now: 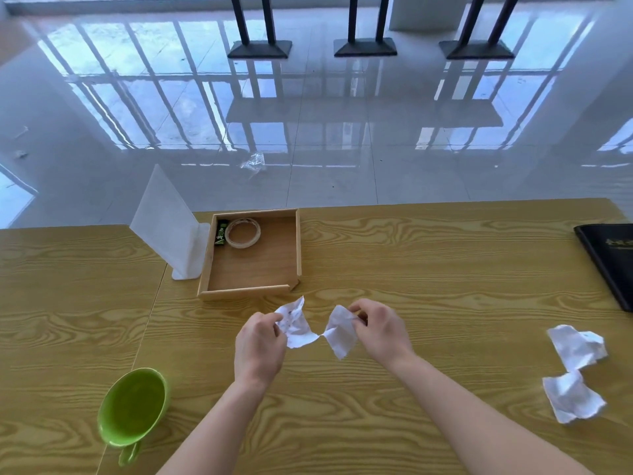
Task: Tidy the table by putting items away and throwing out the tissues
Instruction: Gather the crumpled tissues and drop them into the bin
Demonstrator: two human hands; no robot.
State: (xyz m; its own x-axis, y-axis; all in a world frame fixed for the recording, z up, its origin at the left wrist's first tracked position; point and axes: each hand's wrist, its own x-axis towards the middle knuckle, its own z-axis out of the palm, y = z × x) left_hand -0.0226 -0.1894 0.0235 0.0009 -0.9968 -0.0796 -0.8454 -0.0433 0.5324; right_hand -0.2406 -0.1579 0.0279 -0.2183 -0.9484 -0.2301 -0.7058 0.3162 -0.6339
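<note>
Above the wooden table, just near of the wooden tray, the left hand and right hand each pinch one end of a crumpled white tissue, stretched thin in the middle. Two more crumpled tissues lie far right.

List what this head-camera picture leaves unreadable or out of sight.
- Black folder: cut off by the right edge; gold lettering too small to read.
- Green packet in the wooden tray: print too small, partly behind the tape roll.
- Tissue: fingers of the left hand and right hand cover its ends.
- Bin: none in view.
</note>
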